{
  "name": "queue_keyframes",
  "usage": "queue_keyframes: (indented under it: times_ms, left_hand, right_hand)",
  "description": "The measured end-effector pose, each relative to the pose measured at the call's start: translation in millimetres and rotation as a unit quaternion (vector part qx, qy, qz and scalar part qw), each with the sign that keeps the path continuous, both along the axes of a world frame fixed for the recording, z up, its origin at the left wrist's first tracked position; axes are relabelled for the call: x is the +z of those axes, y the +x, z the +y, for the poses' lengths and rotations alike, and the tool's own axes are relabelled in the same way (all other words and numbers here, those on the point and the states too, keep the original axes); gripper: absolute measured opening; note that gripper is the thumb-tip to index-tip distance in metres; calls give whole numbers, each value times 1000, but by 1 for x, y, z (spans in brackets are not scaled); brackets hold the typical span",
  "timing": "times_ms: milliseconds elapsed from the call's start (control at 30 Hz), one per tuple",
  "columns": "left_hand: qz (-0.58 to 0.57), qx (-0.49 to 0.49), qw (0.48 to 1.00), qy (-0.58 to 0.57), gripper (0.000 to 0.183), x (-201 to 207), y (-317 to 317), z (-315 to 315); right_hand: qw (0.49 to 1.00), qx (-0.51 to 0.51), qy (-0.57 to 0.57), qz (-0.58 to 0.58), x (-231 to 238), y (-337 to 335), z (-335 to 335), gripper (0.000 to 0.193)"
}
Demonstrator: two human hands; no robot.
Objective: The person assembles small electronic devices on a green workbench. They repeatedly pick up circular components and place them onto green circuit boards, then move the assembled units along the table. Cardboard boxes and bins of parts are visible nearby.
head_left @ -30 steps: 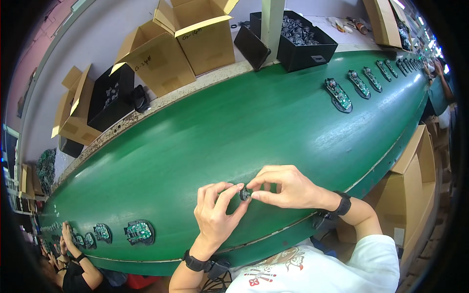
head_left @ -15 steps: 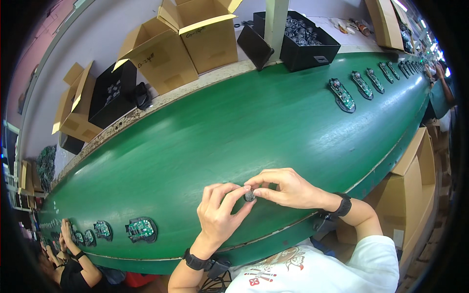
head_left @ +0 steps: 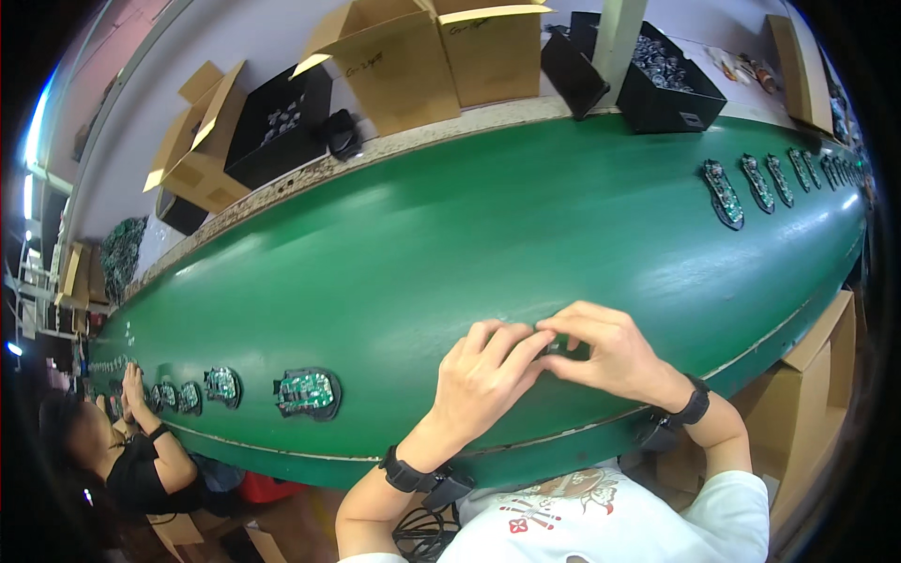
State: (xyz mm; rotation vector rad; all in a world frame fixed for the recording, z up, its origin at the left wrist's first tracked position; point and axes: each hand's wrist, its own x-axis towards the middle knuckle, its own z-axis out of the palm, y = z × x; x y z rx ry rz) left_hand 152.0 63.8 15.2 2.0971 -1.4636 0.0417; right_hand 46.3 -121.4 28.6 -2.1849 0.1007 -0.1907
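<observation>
Head view: I see a small dark part (head_left: 553, 348), partly hidden.
Left hand (head_left: 485, 377): fingers pinching it.
Right hand (head_left: 612, 353): fingers pinching it.

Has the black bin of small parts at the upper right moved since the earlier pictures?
No. Against the pale upright post, the black bin sits as before, mostly to its right; both appear shifted right together as the view changed.
</observation>
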Motion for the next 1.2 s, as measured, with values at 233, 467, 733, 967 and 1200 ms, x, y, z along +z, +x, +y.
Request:
queue_keyframes:
  times_ms: [233,467,733,967,1200]
  left_hand:
    - [-12,257,928,271,71,48,16,78]
    - [73,359,850,378,66,37,4,126]
    - [16,124,941,314,66,34,-18,78]
    - [-4,-97,962,255,72,24,-47,17]
    - [0,-39,975,217,79,30,-26,17]
  right_hand:
    - [998,-56,-4,14,12,4,-13,35]
    - [998,-35,45,28,14,10,-14,36]
    - [997,-17,77,23,24,0,-32,38]
    - [998,-34,46,34,19,-15,-53,39]
    - [999,4,-3,36,14,-16,-49,36]
